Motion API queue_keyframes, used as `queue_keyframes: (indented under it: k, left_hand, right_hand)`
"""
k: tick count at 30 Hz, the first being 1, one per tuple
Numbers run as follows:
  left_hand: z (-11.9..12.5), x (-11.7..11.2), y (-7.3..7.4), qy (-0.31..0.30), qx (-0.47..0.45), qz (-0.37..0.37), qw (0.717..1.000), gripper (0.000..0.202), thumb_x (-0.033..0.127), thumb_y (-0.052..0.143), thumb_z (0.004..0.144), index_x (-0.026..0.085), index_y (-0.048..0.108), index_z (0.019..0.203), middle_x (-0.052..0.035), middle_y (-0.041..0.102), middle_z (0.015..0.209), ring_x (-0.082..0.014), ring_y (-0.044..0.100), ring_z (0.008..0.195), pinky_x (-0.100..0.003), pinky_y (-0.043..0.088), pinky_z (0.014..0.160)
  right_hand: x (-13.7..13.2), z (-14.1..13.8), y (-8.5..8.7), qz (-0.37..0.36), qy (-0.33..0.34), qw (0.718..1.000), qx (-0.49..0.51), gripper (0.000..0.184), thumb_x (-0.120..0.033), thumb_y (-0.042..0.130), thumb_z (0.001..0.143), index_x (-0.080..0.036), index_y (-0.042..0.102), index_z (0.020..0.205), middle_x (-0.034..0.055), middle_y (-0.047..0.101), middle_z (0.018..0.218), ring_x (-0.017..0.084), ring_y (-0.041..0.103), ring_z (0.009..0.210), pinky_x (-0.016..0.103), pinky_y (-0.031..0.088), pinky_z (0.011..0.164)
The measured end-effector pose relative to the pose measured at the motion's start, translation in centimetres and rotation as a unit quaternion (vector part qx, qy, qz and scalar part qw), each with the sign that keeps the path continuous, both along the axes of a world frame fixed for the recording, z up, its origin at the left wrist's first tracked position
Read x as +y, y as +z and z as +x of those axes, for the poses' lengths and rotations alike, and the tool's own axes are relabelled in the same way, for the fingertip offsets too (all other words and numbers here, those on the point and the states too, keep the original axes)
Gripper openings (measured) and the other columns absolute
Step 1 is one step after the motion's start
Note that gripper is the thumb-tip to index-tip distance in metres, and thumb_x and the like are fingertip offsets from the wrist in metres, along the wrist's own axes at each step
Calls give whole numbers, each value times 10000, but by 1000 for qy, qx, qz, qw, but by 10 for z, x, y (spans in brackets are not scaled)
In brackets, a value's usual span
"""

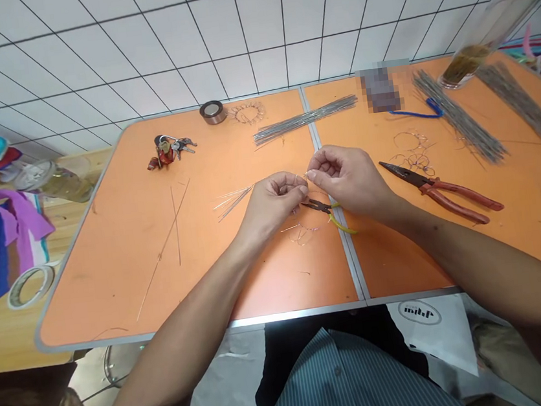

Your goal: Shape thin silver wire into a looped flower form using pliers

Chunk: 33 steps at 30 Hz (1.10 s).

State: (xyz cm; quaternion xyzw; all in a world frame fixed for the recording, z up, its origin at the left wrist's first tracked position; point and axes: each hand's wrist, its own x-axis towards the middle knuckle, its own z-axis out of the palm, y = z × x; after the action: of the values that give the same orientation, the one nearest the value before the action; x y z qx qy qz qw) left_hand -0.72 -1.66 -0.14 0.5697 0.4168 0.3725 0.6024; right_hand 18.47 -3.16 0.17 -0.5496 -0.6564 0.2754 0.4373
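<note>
Close together above the orange table (260, 282), my left hand (273, 202) and my right hand (348, 178) pinch a thin wire (305, 176) between thumbs and fingertips. Much of the wire is hidden by the fingers. Small pliers with yellow handles (340, 223) lie just under the hands, partly covered by the right one. Bent wire pieces (302, 233) rest nearer the front edge. Several short straight wires (232, 202) stick out to the left of my left hand.
Red-handled long-nose pliers (445, 193) lie right of my right hand, near wire loops (414, 151). Behind are a wire bundle (307, 120), a tape roll (213, 112) and keys (174, 147). More wire bundles (461, 117) and a tall bottle (471, 56) stand at the right.
</note>
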Motion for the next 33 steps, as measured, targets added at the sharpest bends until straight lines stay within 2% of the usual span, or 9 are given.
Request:
queue_keyframes:
  k: [4, 11, 17, 19, 25, 29, 33]
  left_hand:
    - [-2, 2, -2, -22, 5, -12, 1000, 173, 335, 830, 837, 173, 776, 808, -14, 696, 733, -95, 522, 569, -252, 421, 563]
    - [-2, 0, 0, -42, 0, -28, 999, 295, 405, 888, 817, 186, 725, 706, -9, 651, 673, -94, 484, 564, -258, 388, 559]
    - [-2, 1, 0, -14, -22, -21, 999, 173, 300, 882, 786, 185, 754, 801, 3, 665, 721, -83, 492, 560, -245, 416, 551]
    - [-2, 1, 0, -16, -21, -21, 999, 183, 305, 879, 788, 181, 746, 807, 1, 676, 722, -82, 500, 549, -241, 415, 539]
    - [-4, 2, 1, -28, -13, -15, 999, 329, 454, 858, 861, 172, 717, 768, -29, 719, 752, -79, 501, 527, -236, 379, 506]
    - [-4, 3, -1, -34, -25, -14, 999, 352, 469, 847, 879, 171, 705, 757, -29, 709, 722, -80, 495, 522, -233, 380, 509]
    - [-5, 4, -1, -40, -37, -30, 998, 368, 478, 868, 862, 169, 695, 762, -29, 704, 708, -81, 503, 515, -234, 374, 503]
  right_hand:
    - [0, 0, 0, -21, 12, 999, 22, 53, -251, 731, 886, -222, 728, 842, 5, 705, 771, 164, 615, 701, 321, 473, 645]
    - [-1, -4, 0, -34, 14, 998, 50, 39, -244, 748, 870, -221, 727, 846, 9, 724, 794, 168, 646, 727, 323, 502, 679]
    - [0, -1, 5, -81, 41, 988, 126, 93, -263, 817, 855, -201, 748, 863, 31, 754, 830, 166, 675, 749, 308, 543, 700]
    - [1, 2, 8, -109, 66, 978, 162, 147, -293, 861, 846, -194, 758, 879, 25, 750, 819, 146, 658, 708, 290, 551, 679]
    - [4, 10, 9, -189, 103, 946, 241, 322, -364, 995, 767, -171, 774, 899, 8, 712, 756, 106, 611, 650, 227, 528, 610]
    - [9, 15, 3, -260, 143, 897, 326, 410, -411, 1051, 698, -161, 780, 877, 1, 694, 777, 79, 574, 634, 192, 500, 572]
    - [14, 20, 0, -320, 199, 856, 355, 449, -433, 1070, 679, -147, 805, 902, 7, 696, 797, 61, 547, 631, 160, 492, 565]
